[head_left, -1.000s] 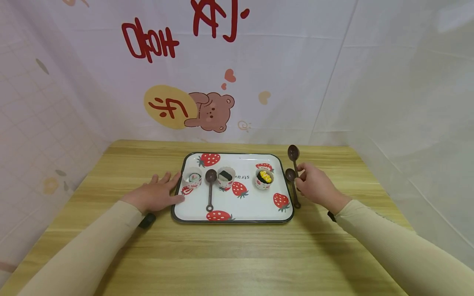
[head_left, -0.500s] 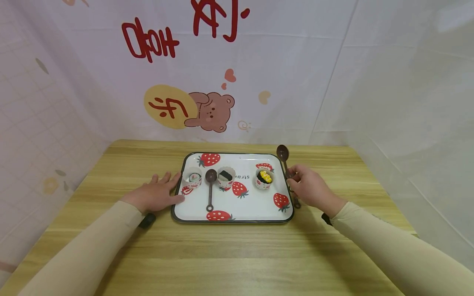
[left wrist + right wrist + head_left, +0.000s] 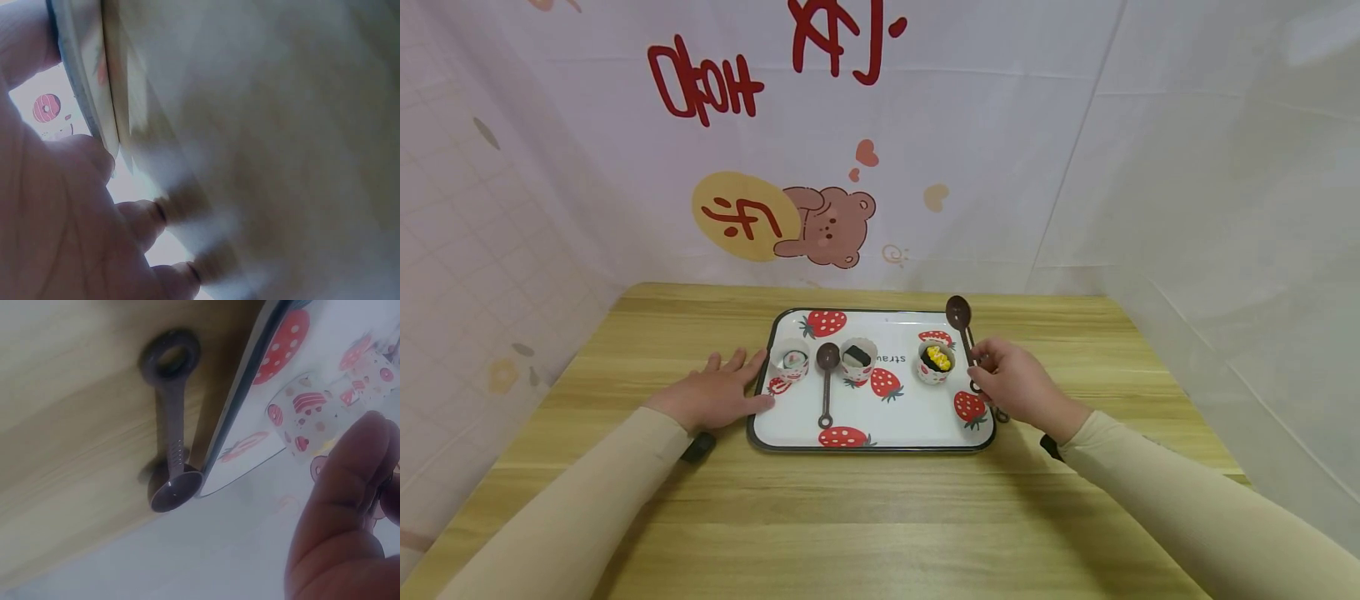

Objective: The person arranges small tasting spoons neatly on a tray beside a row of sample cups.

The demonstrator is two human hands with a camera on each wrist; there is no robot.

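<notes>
My right hand (image 3: 1018,383) pinches a brown measuring spoon (image 3: 958,312) by its handle, its bowl pointing away over the tray's back right corner. A second brown measuring spoon (image 3: 174,419) lies on the table along the tray's right side; in the head view the right hand hides most of it. My left hand (image 3: 718,397) rests at the left edge of the strawberry-print tray (image 3: 895,429), fingers spread, thumb over the rim. A third measuring spoon (image 3: 828,358) lies on the tray between a paper cup with a sushi roll (image 3: 793,360) and one with a black-and-white piece (image 3: 856,357).
On the tray's right half stands a paper cup (image 3: 933,375) with a yellow-topped black piece. The wooden table (image 3: 865,517) extends in front of the tray. A printed white cloth (image 3: 970,125) hangs behind, with pale walls at both sides.
My right hand has moved left with its measuring spoon, from beside the tray to over its right edge. The left hand and the things on the tray have stayed put.
</notes>
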